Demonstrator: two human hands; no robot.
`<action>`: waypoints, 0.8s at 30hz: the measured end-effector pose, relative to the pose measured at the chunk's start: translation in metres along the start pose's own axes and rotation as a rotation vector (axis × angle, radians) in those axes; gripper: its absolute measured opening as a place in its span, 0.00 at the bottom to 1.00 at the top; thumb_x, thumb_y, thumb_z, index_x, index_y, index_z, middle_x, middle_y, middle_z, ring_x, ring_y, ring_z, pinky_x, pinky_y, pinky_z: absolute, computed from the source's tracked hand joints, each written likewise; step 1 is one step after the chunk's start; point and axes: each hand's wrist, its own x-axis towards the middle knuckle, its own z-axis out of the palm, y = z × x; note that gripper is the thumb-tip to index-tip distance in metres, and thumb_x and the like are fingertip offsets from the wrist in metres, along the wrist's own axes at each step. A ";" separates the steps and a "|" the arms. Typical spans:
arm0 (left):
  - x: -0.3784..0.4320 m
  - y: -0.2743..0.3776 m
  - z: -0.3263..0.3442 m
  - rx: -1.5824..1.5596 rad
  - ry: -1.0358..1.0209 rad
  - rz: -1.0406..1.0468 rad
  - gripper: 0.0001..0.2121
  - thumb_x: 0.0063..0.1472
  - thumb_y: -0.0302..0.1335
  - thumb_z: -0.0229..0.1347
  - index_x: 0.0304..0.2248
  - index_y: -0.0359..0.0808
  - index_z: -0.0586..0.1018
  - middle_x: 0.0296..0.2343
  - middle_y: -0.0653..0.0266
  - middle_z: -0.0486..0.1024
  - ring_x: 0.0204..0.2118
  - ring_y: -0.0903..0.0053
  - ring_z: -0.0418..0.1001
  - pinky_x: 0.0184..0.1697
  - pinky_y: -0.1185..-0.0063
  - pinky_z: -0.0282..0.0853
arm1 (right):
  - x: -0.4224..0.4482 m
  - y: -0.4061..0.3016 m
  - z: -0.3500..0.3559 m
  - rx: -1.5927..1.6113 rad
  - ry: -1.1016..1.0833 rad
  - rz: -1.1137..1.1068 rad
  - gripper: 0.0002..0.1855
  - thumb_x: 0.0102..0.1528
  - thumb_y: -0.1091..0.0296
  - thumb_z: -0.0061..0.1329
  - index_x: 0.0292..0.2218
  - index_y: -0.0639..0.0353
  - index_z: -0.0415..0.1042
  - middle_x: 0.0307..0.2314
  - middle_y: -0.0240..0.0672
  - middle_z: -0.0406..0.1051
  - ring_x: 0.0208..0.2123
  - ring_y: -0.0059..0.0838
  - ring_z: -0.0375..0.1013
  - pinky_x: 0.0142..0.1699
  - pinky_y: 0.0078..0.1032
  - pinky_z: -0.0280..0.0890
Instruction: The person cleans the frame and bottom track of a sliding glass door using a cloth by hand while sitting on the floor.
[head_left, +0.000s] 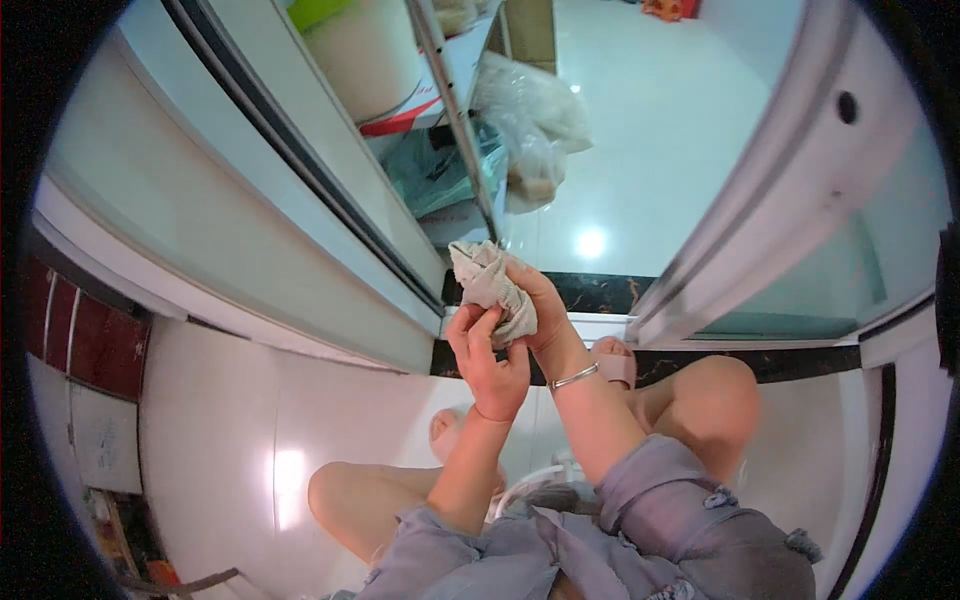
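Note:
Bunched up between my hands is an off-white cloth (493, 281), held in front of the doorway. My left hand (491, 367) grips its lower left side with bent fingers and thumb. From the right, my right hand (546, 307) wraps around the cloth, its thumb side towards the top; a metal bangle (574, 376) circles that wrist. Part of the cloth is hidden behind the fingers. Below the hands show my bent knees and pink slippers (616, 361) on the pale floor.
A dark stone threshold (600, 291) with a white track crosses the doorway. Sliding door panels (247, 217) stand left, a framed glass panel (810, 277) right. Beyond, a metal shelf post (457, 120) rises beside a white bucket (364, 64), with plastic bags (536, 112) on the tiles.

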 end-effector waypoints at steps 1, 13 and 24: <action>0.000 0.011 0.000 -0.002 -0.017 0.022 0.19 0.38 0.13 0.52 0.35 0.33 0.67 0.37 0.53 0.61 0.40 0.63 0.61 0.42 0.76 0.58 | -0.012 -0.010 0.005 0.025 0.021 -0.006 0.19 0.52 0.59 0.38 0.41 0.63 0.60 0.32 0.38 0.66 0.32 0.28 0.68 0.36 0.23 0.66; 0.030 0.098 0.008 -0.550 -0.966 0.148 0.13 0.48 0.27 0.54 0.34 0.32 0.70 0.34 0.62 0.67 0.38 0.73 0.65 0.41 0.80 0.59 | -0.148 -0.152 0.096 -1.386 0.620 -0.090 0.14 0.50 0.58 0.44 0.26 0.61 0.68 0.18 0.23 0.62 0.21 0.12 0.58 0.25 0.14 0.55; 0.088 0.107 0.100 -0.629 -0.687 -0.088 0.11 0.50 0.26 0.52 0.35 0.33 0.71 0.32 0.62 0.69 0.36 0.75 0.68 0.40 0.80 0.62 | -0.186 -0.194 0.090 -1.631 0.763 -0.132 0.19 0.47 0.56 0.46 0.27 0.69 0.67 0.20 0.39 0.68 0.23 0.23 0.65 0.30 0.22 0.60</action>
